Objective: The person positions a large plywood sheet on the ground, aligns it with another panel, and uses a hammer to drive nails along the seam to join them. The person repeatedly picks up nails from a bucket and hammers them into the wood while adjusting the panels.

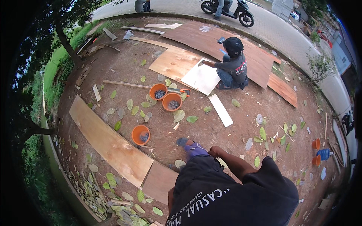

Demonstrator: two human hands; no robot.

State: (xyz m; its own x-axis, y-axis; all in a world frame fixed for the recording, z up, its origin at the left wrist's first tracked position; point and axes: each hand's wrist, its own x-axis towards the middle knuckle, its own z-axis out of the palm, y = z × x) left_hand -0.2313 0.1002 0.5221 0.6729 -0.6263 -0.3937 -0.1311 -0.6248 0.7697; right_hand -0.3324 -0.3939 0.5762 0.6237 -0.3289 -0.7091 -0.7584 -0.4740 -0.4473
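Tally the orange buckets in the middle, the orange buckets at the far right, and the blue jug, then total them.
Orange buckets in the middle: 3
Orange buckets at the far right: 2
Blue jug: 1
Total: 6

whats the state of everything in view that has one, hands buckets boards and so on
right hand, beside the purple-covered leg, grip unclear
left hand, out of sight
near orange bucket, unlidded, nail-like pieces inside
middle orange bucket, same
far orange bucket, same
white board, lying partly on tan plywood
co-worker, crouched, hand on white board
long tan board, lying on the ground
motorbike, upright
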